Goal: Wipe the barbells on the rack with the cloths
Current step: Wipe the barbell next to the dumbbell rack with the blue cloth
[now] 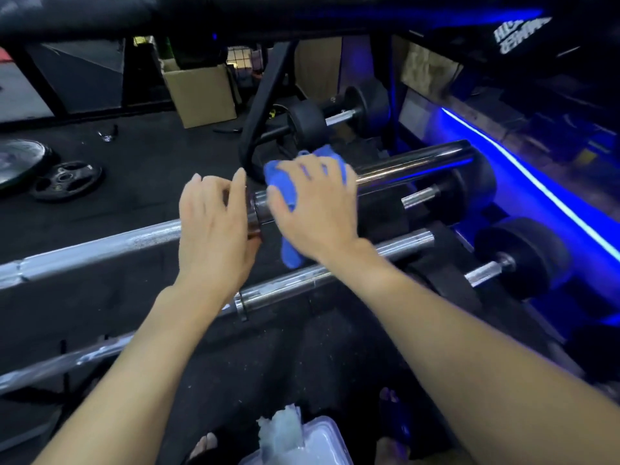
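Observation:
A chrome barbell (100,245) runs from the lower left up to the right, ending in a thick shiny sleeve (412,164). My right hand (315,209) presses a blue cloth (285,182) over the sleeve next to the collar, fingers curled round the cloth and bar. The cloth's tail hangs below the bar. My left hand (214,229) grips the barbell at the collar, just left of the cloth. A second barbell (302,283) lies lower and nearer to me, untouched.
Black dumbbells (516,260) sit on the rack at right beside a blue light strip (536,189). Weight plates (65,181) lie on the floor at left, a cardboard box (201,92) behind. A white container with a pale cloth (295,437) is at the bottom.

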